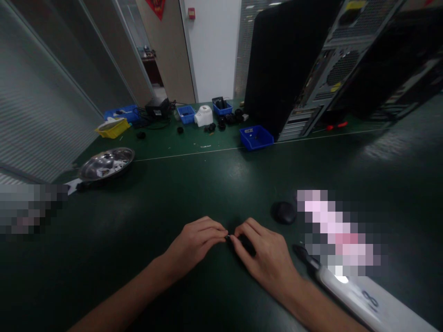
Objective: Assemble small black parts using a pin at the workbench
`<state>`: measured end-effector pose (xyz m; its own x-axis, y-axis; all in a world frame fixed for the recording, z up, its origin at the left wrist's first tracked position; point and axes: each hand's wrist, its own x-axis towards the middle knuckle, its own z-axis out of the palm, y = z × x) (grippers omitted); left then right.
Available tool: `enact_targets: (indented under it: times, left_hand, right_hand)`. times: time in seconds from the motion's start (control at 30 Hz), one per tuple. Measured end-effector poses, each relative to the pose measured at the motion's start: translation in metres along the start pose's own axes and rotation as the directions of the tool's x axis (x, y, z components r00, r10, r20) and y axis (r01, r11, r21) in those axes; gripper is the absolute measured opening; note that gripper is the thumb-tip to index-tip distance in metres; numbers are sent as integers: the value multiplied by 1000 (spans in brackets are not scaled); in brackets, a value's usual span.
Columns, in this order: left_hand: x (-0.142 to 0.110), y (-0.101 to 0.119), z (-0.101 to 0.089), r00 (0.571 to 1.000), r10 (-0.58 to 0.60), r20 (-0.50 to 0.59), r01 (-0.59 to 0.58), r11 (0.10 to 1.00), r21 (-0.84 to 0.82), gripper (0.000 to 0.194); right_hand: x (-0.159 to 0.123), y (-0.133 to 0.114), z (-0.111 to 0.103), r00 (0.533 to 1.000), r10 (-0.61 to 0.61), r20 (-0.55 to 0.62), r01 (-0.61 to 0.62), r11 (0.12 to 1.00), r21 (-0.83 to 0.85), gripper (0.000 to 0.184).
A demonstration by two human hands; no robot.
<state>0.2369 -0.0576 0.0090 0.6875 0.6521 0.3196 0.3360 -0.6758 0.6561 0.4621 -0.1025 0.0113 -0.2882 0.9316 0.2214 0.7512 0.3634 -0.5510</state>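
The bench [155,203] has a smooth, dark green top with a dull sheen, crossed by a thin pale line. Near its front, a small dark piece [228,237] with a pale glint sits between the two hands, too small to make out its shape.

The left hand [200,237] comes in from the lower left, palm down, its fingers straight and bunched, the tips pinched nearly closed on that piece. The right hand [265,244] reaches from the lower right, back of the hand up, fingers curled towards the thumb around a black object [247,244], mostly hidden beneath them; the thumb tip is at the small piece.

Just beyond the right hand lies a rounded, matte black computer mouse [285,212]. To its right is a long, glossy white object [370,295] marked with dark figures, with a black part at its end. Farther off are a shiny, round metal bowl [106,164] holding white bits, and a blue plastic bin [256,138].
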Motion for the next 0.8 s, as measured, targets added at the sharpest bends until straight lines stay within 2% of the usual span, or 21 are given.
enact_targets:
  times: [0.17, 0.27, 0.37, 0.5, 0.67, 0.8]
  left_hand:
    - [1, 2, -1, 998, -55, 9, 55, 998, 38, 26]
    - [3, 4, -1, 996, -87, 28, 85, 994, 73, 37]
    - [5, 8, -1, 985, -140, 100, 129, 986, 110, 46]
    - [9, 14, -1, 974, -174, 148, 151, 977, 153, 44]
    - [6, 10, -3, 984, -141, 113, 124, 982, 143, 43]
    - [5, 11, -2, 987, -147, 61, 140, 985, 100, 32]
  right_hand:
    - [0, 0, -1, 999, -5, -45, 5, 1000, 11, 19]
    - [0, 1, -2, 995, 19, -102, -19, 1000, 5, 21]
    - [1, 2, -1, 991, 50, -120, -58, 996, -61, 20]
    - [2, 4, -2, 995, 63, -79, -78, 976, -201, 21]
    - [2, 4, -5, 994, 65, -91, -86, 961, -262, 22]
    - [1, 3, -6, 990, 96, -99, -120, 955, -271, 20]
